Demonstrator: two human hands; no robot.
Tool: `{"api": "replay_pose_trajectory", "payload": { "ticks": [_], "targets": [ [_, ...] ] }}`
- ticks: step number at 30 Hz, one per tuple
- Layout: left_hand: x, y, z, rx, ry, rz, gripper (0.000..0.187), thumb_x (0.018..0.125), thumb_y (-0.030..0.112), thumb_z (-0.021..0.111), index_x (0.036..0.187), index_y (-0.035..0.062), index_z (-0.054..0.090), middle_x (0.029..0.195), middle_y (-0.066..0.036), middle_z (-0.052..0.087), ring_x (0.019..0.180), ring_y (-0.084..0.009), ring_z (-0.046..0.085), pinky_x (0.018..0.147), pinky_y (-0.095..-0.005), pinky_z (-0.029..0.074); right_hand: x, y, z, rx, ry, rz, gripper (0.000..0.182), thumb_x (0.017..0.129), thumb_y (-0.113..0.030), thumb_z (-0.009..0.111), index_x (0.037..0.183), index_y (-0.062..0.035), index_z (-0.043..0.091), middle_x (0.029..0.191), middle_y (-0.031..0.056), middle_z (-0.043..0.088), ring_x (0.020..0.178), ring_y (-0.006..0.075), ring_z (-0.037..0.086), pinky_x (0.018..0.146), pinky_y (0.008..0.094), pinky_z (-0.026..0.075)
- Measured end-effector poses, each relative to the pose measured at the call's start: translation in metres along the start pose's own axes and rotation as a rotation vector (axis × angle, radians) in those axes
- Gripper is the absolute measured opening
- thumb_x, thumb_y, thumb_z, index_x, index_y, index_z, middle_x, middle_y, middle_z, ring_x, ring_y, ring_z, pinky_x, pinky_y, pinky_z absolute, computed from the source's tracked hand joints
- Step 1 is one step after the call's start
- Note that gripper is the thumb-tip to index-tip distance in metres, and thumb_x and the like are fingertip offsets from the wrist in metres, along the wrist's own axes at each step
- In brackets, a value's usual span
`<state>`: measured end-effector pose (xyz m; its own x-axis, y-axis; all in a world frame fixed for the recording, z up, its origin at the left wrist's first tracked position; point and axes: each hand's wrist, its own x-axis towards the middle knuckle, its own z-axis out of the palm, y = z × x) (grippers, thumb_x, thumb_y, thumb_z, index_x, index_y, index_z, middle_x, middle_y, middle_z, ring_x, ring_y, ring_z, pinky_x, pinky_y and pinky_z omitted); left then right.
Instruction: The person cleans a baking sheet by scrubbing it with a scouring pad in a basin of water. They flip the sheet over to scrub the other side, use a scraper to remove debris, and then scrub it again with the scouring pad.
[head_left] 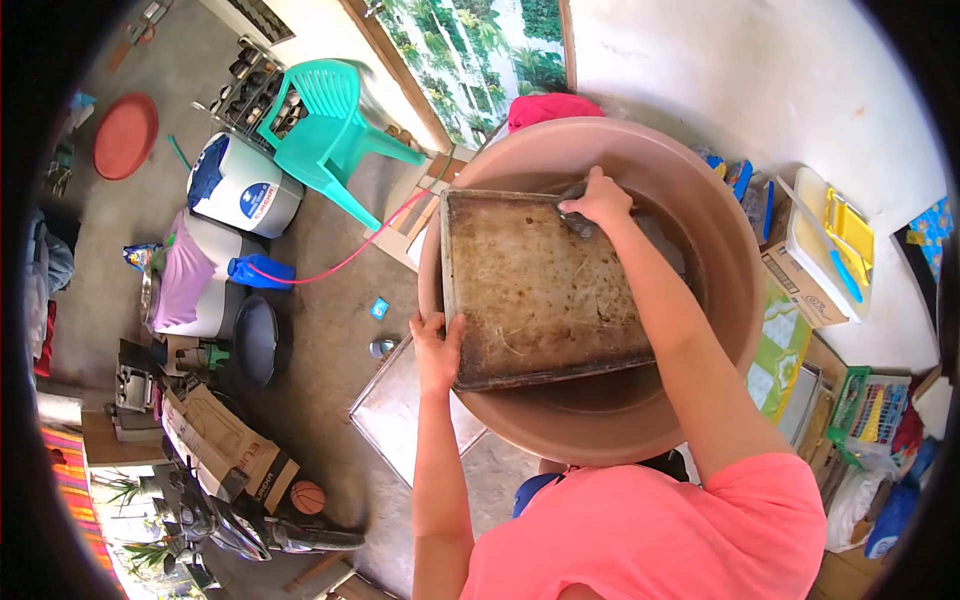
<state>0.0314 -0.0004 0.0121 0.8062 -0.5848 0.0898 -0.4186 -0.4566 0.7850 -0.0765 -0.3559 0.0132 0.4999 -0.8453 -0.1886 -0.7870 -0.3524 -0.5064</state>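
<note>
A large baking tray, stained brown and scratched, lies tilted across a wide pinkish-brown plastic tub. Dark, murky water shows in the tub beyond the tray. My left hand grips the tray's near left edge, with the thumb over the rim. At the tray's far edge, my right hand is closed on a dark grey wad whose kind I cannot make out. The wad touches the far right part of the tray.
A second flat metal tray lies on the floor left of the tub. Beyond stand a green plastic chair and a white bucket. A pink hose crosses the floor. On the right, a blue-handled knife rests on a white lid.
</note>
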Motion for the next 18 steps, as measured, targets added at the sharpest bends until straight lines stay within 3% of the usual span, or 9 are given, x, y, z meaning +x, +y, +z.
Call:
{"api": "replay_pose_trajectory", "payload": {
  "ticks": [2, 3, 5, 11, 15, 18],
  "targets": [
    [-0.002, -0.001, 0.0, 0.026, 0.006, 0.008, 0.032, 0.083, 0.028, 0.07, 0.084, -0.001, 0.057, 0.126, -0.035, 0.04, 0.116, -0.0466, 0.044, 0.098, -0.0435, 0.037, -0.005, -0.031, 0.016, 0.037, 0.083, -0.079, 0.086, 0.058, -0.05, 0.082, 0.122, -0.004, 0.045, 0.116, 0.0183, 0.062, 0.109, 0.0308, 0.06, 0.087, 0.0427, 0.049],
    [-0.002, -0.002, 0.0, 0.028, 0.005, 0.01, 0.032, 0.083, 0.028, 0.07, 0.085, -0.0009, 0.057, 0.127, -0.035, 0.039, 0.116, -0.0468, 0.044, 0.098, -0.0436, 0.037, -0.008, -0.056, 0.015, 0.054, -0.005, -0.055, 0.088, 0.059, -0.051, 0.081, 0.123, -0.0036, 0.044, 0.118, 0.0186, 0.06, 0.109, 0.0319, 0.06, 0.089, 0.0441, 0.048],
    [0.0, 0.0, 0.001, 0.024, -0.007, 0.0, 0.032, 0.082, 0.028, 0.07, 0.086, -0.0008, 0.058, 0.128, -0.035, 0.039, 0.117, -0.0471, 0.044, 0.098, -0.0437, 0.037, -0.013, -0.085, 0.015, 0.001, 0.038, -0.109, 0.086, 0.06, -0.052, 0.081, 0.123, -0.0046, 0.045, 0.121, 0.018, 0.058, 0.109, 0.0321, 0.06, 0.088, 0.0443, 0.049],
    [-0.001, -0.004, 0.001, 0.033, 0.012, 0.002, 0.032, 0.082, 0.029, 0.071, 0.09, 0.0003, 0.06, 0.128, -0.034, 0.039, 0.116, -0.0469, 0.045, 0.097, -0.0432, 0.038, 0.002, -0.027, 0.011, 0.012, 0.029, -0.071, 0.084, 0.059, -0.047, 0.083, 0.121, -0.0045, 0.046, 0.116, 0.0156, 0.061, 0.107, 0.0277, 0.061, 0.085, 0.0432, 0.05],
    [-0.002, 0.001, 0.0, 0.05, 0.005, -0.02, 0.033, 0.082, 0.03, 0.07, 0.09, 0.0003, 0.06, 0.13, -0.034, 0.038, 0.117, -0.0464, 0.044, 0.098, -0.0426, 0.038, -0.011, -0.095, 0.021, 0.007, 0.012, -0.121, 0.089, 0.06, -0.05, 0.082, 0.126, -0.0038, 0.043, 0.119, 0.0177, 0.058, 0.109, 0.0324, 0.059, 0.088, 0.043, 0.049],
    [-0.003, 0.004, -0.002, 0.062, 0.003, -0.026, 0.033, 0.082, 0.03, 0.071, 0.09, 0.0002, 0.06, 0.131, -0.034, 0.038, 0.117, -0.0465, 0.044, 0.097, -0.0423, 0.038, -0.019, -0.12, 0.01, -0.065, 0.039, -0.204, 0.088, 0.062, -0.05, 0.081, 0.128, -0.0042, 0.043, 0.121, 0.0169, 0.057, 0.11, 0.0312, 0.058, 0.088, 0.0431, 0.049]
  ]
}}
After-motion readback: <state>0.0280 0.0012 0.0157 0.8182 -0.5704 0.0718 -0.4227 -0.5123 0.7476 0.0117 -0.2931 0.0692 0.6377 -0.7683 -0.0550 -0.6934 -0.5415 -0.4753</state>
